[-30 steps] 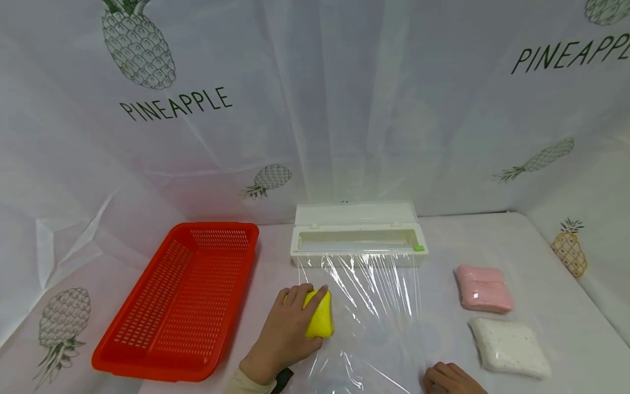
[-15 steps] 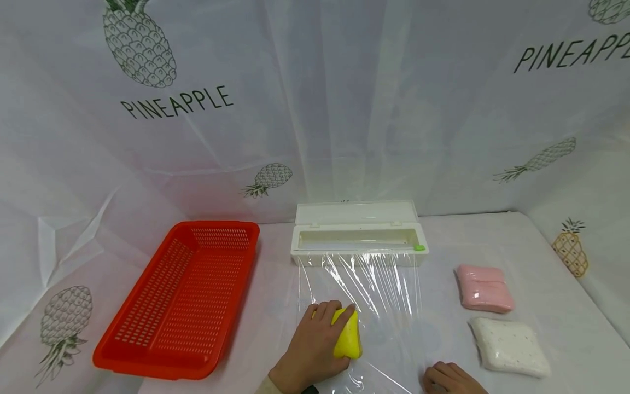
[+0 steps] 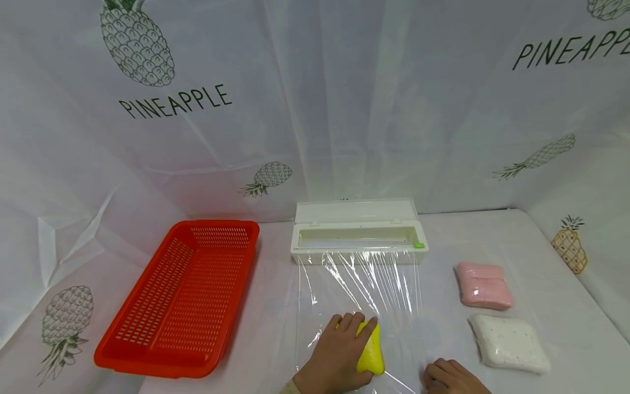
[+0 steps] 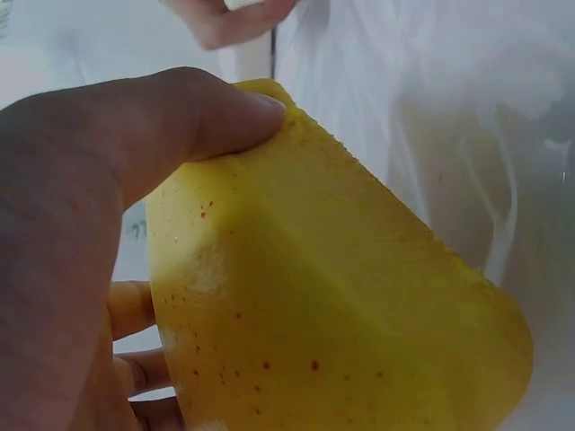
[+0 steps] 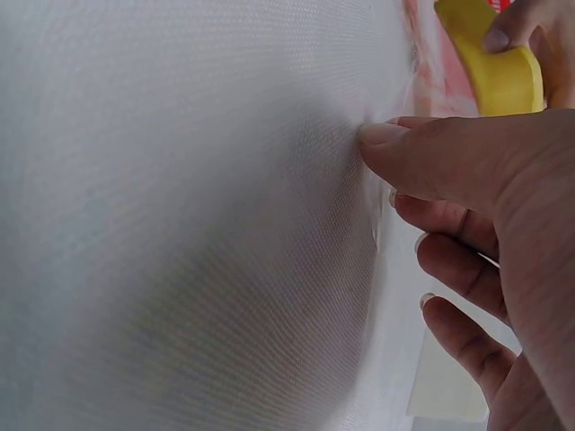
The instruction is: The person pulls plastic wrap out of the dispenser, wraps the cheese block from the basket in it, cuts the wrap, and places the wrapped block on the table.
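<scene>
My left hand (image 3: 337, 353) grips a yellow block (image 3: 371, 355) with rounded corners, thumb on one side and fingers on the other. Small red specks dot the block (image 4: 296, 314) in the left wrist view, where the left thumb (image 4: 225, 117) lies across its upper corner. Clear plastic wrap (image 3: 344, 290) runs forward from a white dispenser (image 3: 356, 257) with its lid up, and the block overlaps it. At the wrap's right edge, near the front, my right hand (image 3: 453, 377) pinches the film between thumb (image 5: 422, 153) and index finger; the other fingers are loosely bent.
A red perforated basket (image 3: 197, 301) stands to the left. On the right lie a pink wrapped block (image 3: 485, 286) and a speckled white wrapped one (image 3: 509, 343). A green slider (image 3: 419, 245) sits at the dispenser's right end. A pineapple-printed cloth (image 3: 344, 109) hangs behind.
My left hand has carried the yellow block to the right and nearer the front, from the wrap's left side to over its middle. My right hand stays almost still.
</scene>
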Available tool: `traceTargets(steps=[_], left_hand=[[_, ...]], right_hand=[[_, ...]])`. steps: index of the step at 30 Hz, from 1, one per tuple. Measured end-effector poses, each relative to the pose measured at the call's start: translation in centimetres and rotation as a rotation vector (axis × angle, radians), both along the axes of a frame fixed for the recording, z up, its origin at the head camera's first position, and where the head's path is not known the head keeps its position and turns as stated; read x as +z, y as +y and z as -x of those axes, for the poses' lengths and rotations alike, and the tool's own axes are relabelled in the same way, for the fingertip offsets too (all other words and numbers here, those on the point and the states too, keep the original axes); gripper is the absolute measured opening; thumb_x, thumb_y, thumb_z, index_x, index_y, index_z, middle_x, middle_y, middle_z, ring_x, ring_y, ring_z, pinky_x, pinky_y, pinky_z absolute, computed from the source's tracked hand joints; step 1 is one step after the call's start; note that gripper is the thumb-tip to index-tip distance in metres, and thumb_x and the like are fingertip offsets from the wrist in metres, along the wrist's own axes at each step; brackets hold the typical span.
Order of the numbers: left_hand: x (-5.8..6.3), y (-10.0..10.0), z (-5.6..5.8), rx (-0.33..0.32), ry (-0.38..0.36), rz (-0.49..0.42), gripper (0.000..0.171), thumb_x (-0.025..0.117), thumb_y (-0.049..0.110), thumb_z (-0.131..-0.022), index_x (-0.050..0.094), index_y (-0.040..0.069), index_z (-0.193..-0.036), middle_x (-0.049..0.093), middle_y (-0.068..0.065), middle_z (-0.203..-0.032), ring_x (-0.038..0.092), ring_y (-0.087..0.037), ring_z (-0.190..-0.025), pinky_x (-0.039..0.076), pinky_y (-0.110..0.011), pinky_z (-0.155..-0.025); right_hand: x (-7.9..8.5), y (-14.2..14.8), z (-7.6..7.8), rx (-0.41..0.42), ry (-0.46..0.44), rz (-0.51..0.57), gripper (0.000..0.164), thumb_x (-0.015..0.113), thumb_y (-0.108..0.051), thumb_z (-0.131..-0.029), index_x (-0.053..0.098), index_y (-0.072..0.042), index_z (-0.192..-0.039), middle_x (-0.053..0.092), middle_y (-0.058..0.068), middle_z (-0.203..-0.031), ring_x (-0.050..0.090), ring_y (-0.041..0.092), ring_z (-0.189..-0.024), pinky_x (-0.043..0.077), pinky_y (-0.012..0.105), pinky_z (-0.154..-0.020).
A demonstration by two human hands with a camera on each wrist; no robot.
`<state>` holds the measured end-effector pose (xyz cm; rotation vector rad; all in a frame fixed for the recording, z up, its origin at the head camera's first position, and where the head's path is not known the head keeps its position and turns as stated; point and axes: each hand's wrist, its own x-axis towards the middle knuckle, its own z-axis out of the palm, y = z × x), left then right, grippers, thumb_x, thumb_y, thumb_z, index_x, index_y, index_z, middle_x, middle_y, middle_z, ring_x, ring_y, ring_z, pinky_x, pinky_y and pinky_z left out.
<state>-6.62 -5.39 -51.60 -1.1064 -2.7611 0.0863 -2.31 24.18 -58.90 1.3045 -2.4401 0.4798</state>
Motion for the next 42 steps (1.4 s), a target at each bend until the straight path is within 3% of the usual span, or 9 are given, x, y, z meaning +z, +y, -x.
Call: traceTargets(steps=[5, 10, 19, 25, 29, 32, 36, 38, 42], left_hand=[[-0.4, 0.6, -0.2, -0.016, 0.047, -0.002, 0.085, 0.078, 0.067, -0.076, 0.057, 0.022, -0.146, 0.06, 0.006, -0.125, 0.054, -0.011, -0.107, 0.046, -0.027, -0.092], [-0.6, 1.3, -0.2, -0.017, 0.044, 0.042, 0.086, 0.075, 0.072, -0.078, 0.057, 0.022, -0.145, 0.06, 0.006, -0.124, 0.054, -0.011, -0.105, 0.046, -0.026, -0.091], [-2.3, 1.6, 0.1, 0.054, 0.031, 0.088, 0.098, 0.064, 0.088, -0.079, 0.052, 0.024, -0.153, 0.061, 0.006, -0.128, 0.055, -0.012, -0.111, 0.046, -0.029, -0.097], [-2.0, -1.2, 0.1, 0.134, -0.106, -0.064, 0.104, 0.07, 0.081, -0.081, 0.042, 0.02, -0.161, 0.055, 0.0, -0.149, 0.055, -0.019, -0.131, 0.046, -0.04, -0.113], [-1.5, -4.8, -0.1, 0.17, -0.176, -0.122, 0.093, 0.081, 0.072, -0.078, 0.053, 0.014, -0.145, 0.059, -0.001, -0.137, 0.055, -0.019, -0.124, 0.047, -0.039, -0.11], [-1.8, -7.2, -0.6, 0.151, -0.303, -0.081, 0.076, 0.088, 0.067, -0.073, 0.059, 0.02, -0.125, 0.058, 0.005, -0.117, 0.052, -0.014, -0.108, 0.047, -0.033, -0.102], [-3.0, -9.3, -1.4, 0.047, -0.468, 0.039, 0.053, 0.089, 0.059, -0.077, 0.061, 0.028, -0.111, 0.052, 0.014, -0.102, 0.045, -0.006, -0.094, 0.045, -0.025, -0.091], [-3.6, -9.8, -1.8, -0.011, -0.466, 0.058, 0.04, 0.088, 0.052, -0.083, 0.064, 0.031, -0.107, 0.052, 0.016, -0.098, 0.044, -0.003, -0.089, 0.044, -0.02, -0.086], [-4.3, -10.3, -2.6, -0.082, -0.359, 0.025, 0.023, 0.087, 0.037, -0.088, 0.068, 0.031, -0.1, 0.05, 0.018, -0.089, 0.042, 0.0, -0.081, 0.039, -0.014, -0.077]], right_hand=[[0.2, 0.0, -0.1, -0.006, -0.015, 0.003, 0.027, 0.083, -0.041, -0.091, 0.074, -0.027, -0.071, 0.054, -0.02, -0.091, 0.047, -0.003, -0.082, 0.038, 0.014, -0.069], [0.2, 0.0, -0.1, -0.002, -0.001, 0.007, 0.025, 0.088, -0.04, -0.084, 0.072, -0.028, -0.069, 0.054, -0.021, -0.091, 0.045, -0.003, -0.082, 0.036, 0.014, -0.069], [0.2, 0.0, -0.3, -0.032, -0.029, -0.001, 0.029, 0.088, -0.047, -0.083, 0.072, -0.028, -0.068, 0.055, -0.02, -0.09, 0.047, -0.002, -0.082, 0.039, 0.015, -0.069], [0.2, 0.0, -0.4, -0.032, -0.012, 0.048, 0.032, 0.092, -0.048, -0.078, 0.069, -0.029, -0.066, 0.057, -0.02, -0.09, 0.05, -0.002, -0.082, 0.038, 0.013, -0.069], [0.3, 0.0, -0.5, -0.028, -0.027, 0.066, 0.035, 0.091, -0.05, -0.078, 0.066, -0.03, -0.065, 0.057, -0.02, -0.09, 0.05, -0.002, -0.082, 0.038, 0.013, -0.068], [0.3, -0.1, -0.7, -0.032, -0.035, 0.08, 0.035, 0.091, -0.051, -0.078, 0.065, -0.031, -0.066, 0.057, -0.022, -0.091, 0.05, -0.003, -0.082, 0.038, 0.012, -0.069], [0.2, -0.2, -0.7, -0.043, -0.03, 0.091, 0.036, 0.092, -0.051, -0.076, 0.065, -0.031, -0.066, 0.057, -0.022, -0.091, 0.05, -0.003, -0.083, 0.039, 0.012, -0.069], [0.1, -0.2, -0.7, -0.049, -0.028, 0.091, 0.036, 0.093, -0.051, -0.075, 0.064, -0.031, -0.066, 0.057, -0.022, -0.091, 0.05, -0.003, -0.083, 0.039, 0.012, -0.069], [0.0, -0.1, -0.7, -0.03, -0.041, 0.107, 0.034, 0.092, -0.047, -0.077, 0.064, -0.031, -0.069, 0.058, -0.021, -0.091, 0.05, -0.003, -0.083, 0.038, 0.012, -0.069]])
